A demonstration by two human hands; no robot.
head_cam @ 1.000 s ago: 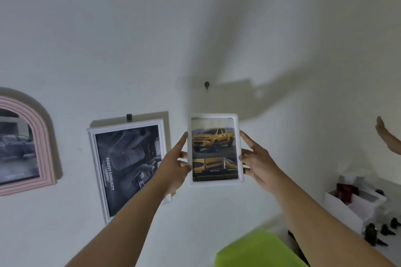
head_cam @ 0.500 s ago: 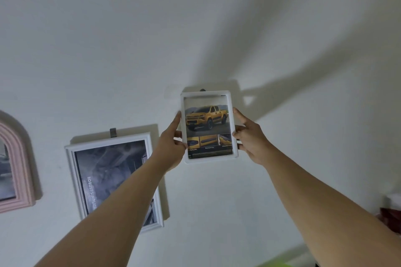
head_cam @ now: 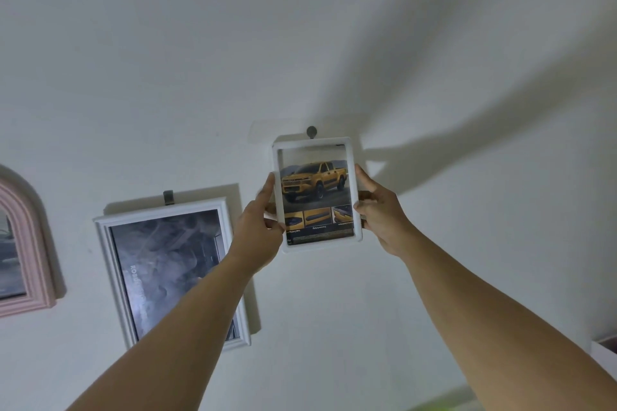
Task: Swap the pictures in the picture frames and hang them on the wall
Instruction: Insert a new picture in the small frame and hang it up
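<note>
Small white frame (head_cam: 316, 194) upright, long axis vertical, top edge just under wall hook (head_cam: 311, 132); inside, picture of yellow pickup truck (head_cam: 314, 184), caption too small to read. Clamped at both sides: left hand (head_cam: 259, 225), right hand (head_cam: 379, 213). Left of it, larger white frame (head_cam: 173, 272), writing blurred; farther left, pink arched frame (head_cam: 25, 242).
</note>
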